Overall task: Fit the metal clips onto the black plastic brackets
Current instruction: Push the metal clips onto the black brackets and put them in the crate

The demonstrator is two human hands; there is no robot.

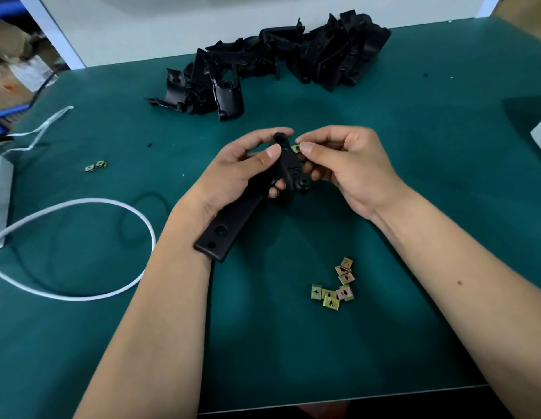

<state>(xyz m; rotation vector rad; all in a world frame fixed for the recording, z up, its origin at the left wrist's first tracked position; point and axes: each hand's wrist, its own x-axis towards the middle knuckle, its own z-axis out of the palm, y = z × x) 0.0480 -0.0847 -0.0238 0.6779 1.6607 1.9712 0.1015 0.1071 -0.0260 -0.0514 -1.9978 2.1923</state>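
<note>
My left hand grips a long black plastic bracket above the middle of the green table, its flat end with two holes pointing toward me. My right hand pinches a yellowish metal clip between thumb and forefinger, right against the bracket's upper end. Whether the clip sits on the bracket cannot be told. Several loose metal clips lie on the mat near my right forearm. Two more clips lie at the left.
A heap of black brackets lies at the back of the green mat. A white cable loops at the left beside a thin black wire. A white cord and a grey box sit at the left edge. The table's front edge is close.
</note>
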